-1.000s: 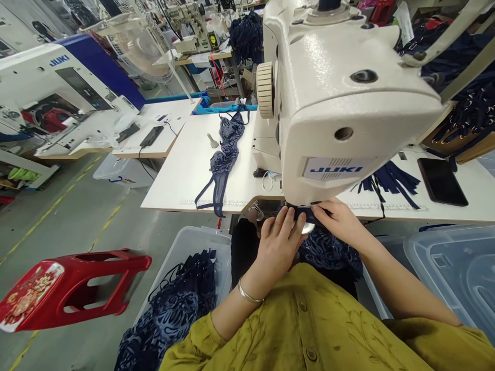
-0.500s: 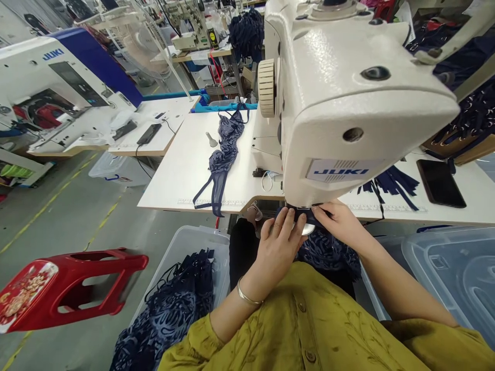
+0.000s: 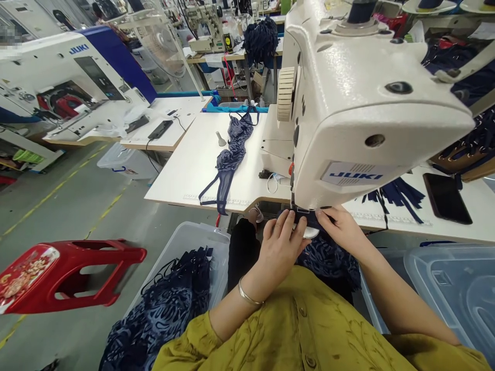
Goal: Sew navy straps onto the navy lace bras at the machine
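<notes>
A white JUKI sewing machine (image 3: 367, 103) stands on the white table (image 3: 193, 170) right in front of me. Under its head lies a dark blue patterned fabric piece (image 3: 309, 220). My left hand (image 3: 280, 247) rests on that piece with fingers laid flat, pressing it down. My right hand (image 3: 340, 229) pinches the same piece from the right, just below the machine head. More of the blue fabric (image 3: 328, 257) hangs down into my lap. The needle area is hidden by the machine head.
A blue lace garment (image 3: 230, 154) lies on the table's left part. A clear bin (image 3: 181, 288) of blue pieces sits at my lower left, another clear bin (image 3: 452, 278) at right. A red stool (image 3: 65, 273) lies on the floor. A phone (image 3: 446, 198) and blue straps (image 3: 394, 193) lie right.
The view has shifted slightly, so the machine and table appear a little more to the right. Both hands stay on the fabric under the machine head.
</notes>
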